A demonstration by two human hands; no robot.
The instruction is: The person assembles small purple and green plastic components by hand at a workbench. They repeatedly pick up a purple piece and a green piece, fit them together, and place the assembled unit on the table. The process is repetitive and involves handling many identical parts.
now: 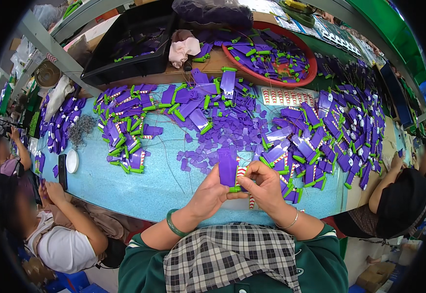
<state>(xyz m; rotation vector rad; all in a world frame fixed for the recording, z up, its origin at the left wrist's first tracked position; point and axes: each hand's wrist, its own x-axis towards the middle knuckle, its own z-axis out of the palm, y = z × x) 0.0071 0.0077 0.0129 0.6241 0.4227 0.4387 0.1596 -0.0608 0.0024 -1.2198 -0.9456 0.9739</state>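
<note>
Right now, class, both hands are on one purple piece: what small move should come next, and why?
Probably press the green clip home at the bottom end of the purple piece. The left hand grips that piece upright, while the right hand pinches at its lower edge, where the clip sits; finished pieces in the pile carry green ends.

The worktop [125, 190] carries heaps of flat plastic pieces. One heap [125, 129] lies to the left, another heap [330, 136] to the right. A round tray [312, 68] sits far back on the right, a box [130, 46] far back on the left. Both hands meet near the middle.
</note>
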